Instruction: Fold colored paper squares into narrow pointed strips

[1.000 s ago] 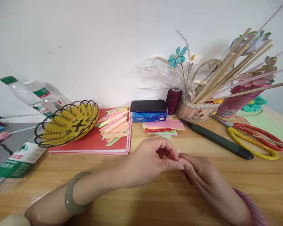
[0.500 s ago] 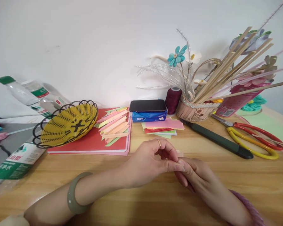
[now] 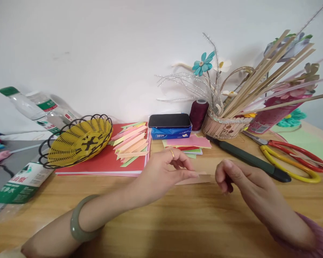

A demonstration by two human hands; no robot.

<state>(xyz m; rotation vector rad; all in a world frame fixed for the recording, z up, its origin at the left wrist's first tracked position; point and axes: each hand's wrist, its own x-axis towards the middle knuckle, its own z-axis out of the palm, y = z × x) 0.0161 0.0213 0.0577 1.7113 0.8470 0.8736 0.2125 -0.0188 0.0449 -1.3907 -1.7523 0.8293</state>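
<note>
Between the thumb and fingers of my left hand [image 3: 168, 175] is a peach paper strip [image 3: 204, 179], seen nearly edge-on. Much of the strip sits behind those fingers, and its free end points to the right. Just past that end is my right hand [image 3: 239, 181], its fingers curled in and the thumb lying over them. Nothing shows in the right hand, and it looks apart from the strip.
Behind are folded paper strips [image 3: 131, 143] on red sheets [image 3: 97, 166], a yellow basket [image 3: 70, 147], a phone [image 3: 169, 120] on a blue tissue pack [image 3: 172, 133], and coloured paper [image 3: 191, 141]. A dark green-handled tool [image 3: 253, 159] and scissors [image 3: 293, 157] lie right.
My hands, together before, have come apart. My right hand has moved right and let go, and my left hand has shifted slightly left. More of the paper strip shows between them.
</note>
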